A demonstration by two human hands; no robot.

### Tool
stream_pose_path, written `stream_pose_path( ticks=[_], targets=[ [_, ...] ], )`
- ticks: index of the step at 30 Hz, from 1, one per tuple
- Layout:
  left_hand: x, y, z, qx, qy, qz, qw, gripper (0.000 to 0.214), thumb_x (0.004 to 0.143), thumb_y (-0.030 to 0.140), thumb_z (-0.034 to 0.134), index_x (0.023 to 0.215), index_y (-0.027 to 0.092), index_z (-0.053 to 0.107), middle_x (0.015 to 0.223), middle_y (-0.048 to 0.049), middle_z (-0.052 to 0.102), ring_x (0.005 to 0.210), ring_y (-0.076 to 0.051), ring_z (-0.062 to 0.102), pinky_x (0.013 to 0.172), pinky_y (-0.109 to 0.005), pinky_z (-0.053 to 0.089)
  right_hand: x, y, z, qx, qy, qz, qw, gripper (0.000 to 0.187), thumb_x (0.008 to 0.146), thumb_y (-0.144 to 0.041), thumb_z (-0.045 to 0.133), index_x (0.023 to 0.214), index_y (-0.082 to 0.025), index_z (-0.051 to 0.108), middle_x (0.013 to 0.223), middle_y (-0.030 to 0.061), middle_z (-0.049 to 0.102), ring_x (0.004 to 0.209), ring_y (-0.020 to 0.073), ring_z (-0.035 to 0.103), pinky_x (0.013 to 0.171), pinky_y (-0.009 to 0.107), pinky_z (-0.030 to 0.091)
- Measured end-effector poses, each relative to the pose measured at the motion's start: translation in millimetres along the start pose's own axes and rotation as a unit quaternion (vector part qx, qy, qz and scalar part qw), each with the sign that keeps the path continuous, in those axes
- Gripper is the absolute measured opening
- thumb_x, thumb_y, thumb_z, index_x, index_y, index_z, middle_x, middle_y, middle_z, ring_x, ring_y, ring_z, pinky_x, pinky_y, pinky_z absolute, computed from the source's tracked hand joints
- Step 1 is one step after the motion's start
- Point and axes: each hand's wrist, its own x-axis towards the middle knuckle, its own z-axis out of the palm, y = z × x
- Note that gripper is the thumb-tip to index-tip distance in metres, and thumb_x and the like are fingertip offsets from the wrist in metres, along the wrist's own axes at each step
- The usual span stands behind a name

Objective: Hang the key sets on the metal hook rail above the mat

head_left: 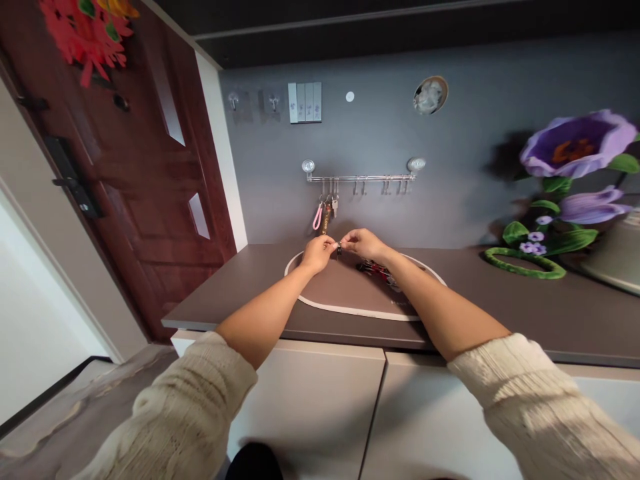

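My left hand (318, 253) and my right hand (364, 243) meet above a brown oval mat with a white rim (350, 308) on the cabinet top. Both pinch a small dark object (339, 250) between their fingertips; it is too small to name. A red and black bunch of keys or trinkets (374, 269) lies on the mat just under my right wrist. On the wall behind hangs a chrome hook rail (363, 177), with a key bunch and a pink strap (324, 213) on its left hooks.
A dark wooden door (130, 167) stands at the left. Large purple fabric flowers (575, 187) sit on the counter at the right, beside a grey object at the frame edge. Light switches (305, 102) are mounted higher on the grey wall.
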Motion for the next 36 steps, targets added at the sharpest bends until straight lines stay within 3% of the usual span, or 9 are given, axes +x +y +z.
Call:
stream_pose_path(
  ticks=[4, 8, 12, 23, 28, 36],
  targets=[
    [0.7, 2.0, -0.7, -0.022, 0.009, 0.005, 1.000, 0.012, 0.076, 0.020, 0.050, 0.076, 0.015, 0.061, 0.076, -0.0022, 0.064, 0.069, -0.010, 0.056, 0.068, -0.021, 0.043, -3.4, -3.9, 3.5, 0.118, -0.017, 0.018, 0.993, 0.021, 0.065, -0.032, 0.063, 0.069, -0.013, 0.057, 0.050, -0.0052, 0.047, 0.045, 0.0039, 0.034, 0.047, 0.019, 0.028],
    [1.2, 4.5, -1.6, -0.048, 0.040, -0.010, 0.998, 0.012, 0.077, 0.019, 0.048, 0.076, 0.014, 0.059, 0.076, -0.0021, 0.063, 0.069, -0.010, 0.056, 0.068, -0.021, 0.043, -2.8, -5.8, 8.6, 0.242, -0.026, 0.039, 0.969, 0.023, 0.061, -0.029, 0.068, 0.070, -0.013, 0.055, 0.053, -0.0041, 0.050, 0.047, 0.0042, 0.040, 0.049, 0.019, 0.031],
    [2.7, 2.8, -0.1, -0.082, 0.059, -0.016, 0.995, 0.013, 0.077, 0.021, 0.048, 0.077, 0.014, 0.059, 0.074, -0.0017, 0.063, 0.068, -0.009, 0.055, 0.067, -0.021, 0.043, -1.8, -5.4, 13.3, 0.299, -0.013, 0.043, 0.953, 0.027, 0.058, -0.031, 0.071, 0.070, -0.013, 0.054, 0.056, -0.0026, 0.054, 0.051, 0.0054, 0.045, 0.053, 0.019, 0.035],
    [1.4, 8.6, 0.4, -0.121, 0.086, 0.003, 0.989, 0.014, 0.078, 0.024, 0.047, 0.079, 0.014, 0.057, 0.078, -0.0027, 0.063, 0.071, -0.010, 0.055, 0.068, -0.021, 0.042, 1.8, -3.1, 13.9, 0.217, 0.072, -0.018, 0.973, 0.026, 0.060, -0.037, 0.065, 0.068, -0.014, 0.055, 0.062, -0.0020, 0.055, 0.057, 0.0078, 0.048, 0.061, 0.023, 0.040],
    [0.5, 7.2, 3.7, -0.049, 0.088, 0.020, 0.995, 0.016, 0.080, 0.024, 0.045, 0.076, 0.015, 0.057, 0.077, -0.0024, 0.062, 0.072, -0.011, 0.055, 0.071, -0.023, 0.042, 4.9, -3.9, 6.9, 0.171, 0.121, -0.039, 0.977, 0.023, 0.063, -0.037, 0.061, 0.068, -0.015, 0.055, 0.068, 0.0002, 0.059, 0.065, 0.0107, 0.052, 0.069, 0.025, 0.041],
    [-2.4, 5.1, 10.6, 0.064, 0.046, 0.024, 0.997, 0.019, 0.080, 0.025, 0.045, 0.070, 0.016, 0.058, 0.077, -0.0038, 0.061, 0.073, -0.013, 0.054, 0.071, -0.025, 0.040, 30.9, -13.0, -20.1, 0.195, 0.189, -0.012, 0.962, 0.015, 0.067, -0.030, 0.057, 0.066, -0.015, 0.055, 0.059, -0.0019, 0.055, 0.055, 0.0092, 0.048, 0.063, 0.025, 0.042]
  ],
)
